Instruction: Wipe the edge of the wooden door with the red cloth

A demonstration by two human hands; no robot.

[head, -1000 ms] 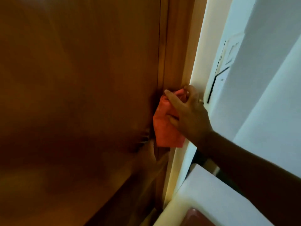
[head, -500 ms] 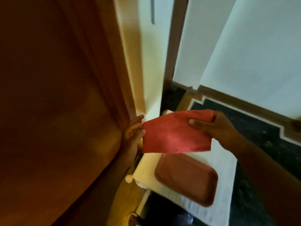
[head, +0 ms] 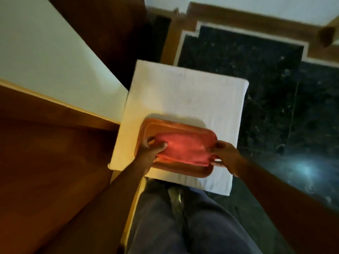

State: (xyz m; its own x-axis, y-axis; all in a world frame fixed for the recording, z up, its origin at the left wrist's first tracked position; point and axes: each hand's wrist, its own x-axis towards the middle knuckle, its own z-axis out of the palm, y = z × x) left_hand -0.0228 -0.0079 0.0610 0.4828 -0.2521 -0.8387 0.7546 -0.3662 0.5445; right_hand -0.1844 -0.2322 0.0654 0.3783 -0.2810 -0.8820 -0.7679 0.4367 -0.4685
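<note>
The folded red cloth (head: 185, 149) lies stretched over a reddish-brown tray (head: 194, 129), and both hands grip it. My left hand (head: 152, 151) pinches its left end, my right hand (head: 223, 154) pinches its right end. The wooden door (head: 51, 162) fills the left side of the view, with its pale edge (head: 60, 103) running diagonally above it. Neither hand touches the door.
The tray rests on a white cloth-covered stand (head: 183, 94) just in front of my legs in grey trousers (head: 183, 226). Dark speckled floor (head: 266, 79) with a white and wooden border spreads to the right. A white wall panel (head: 45, 52) stands at upper left.
The view swung down from the door edge to the tray. The cloth left the door, was held out between both hands, and is now lowered onto the tray.
</note>
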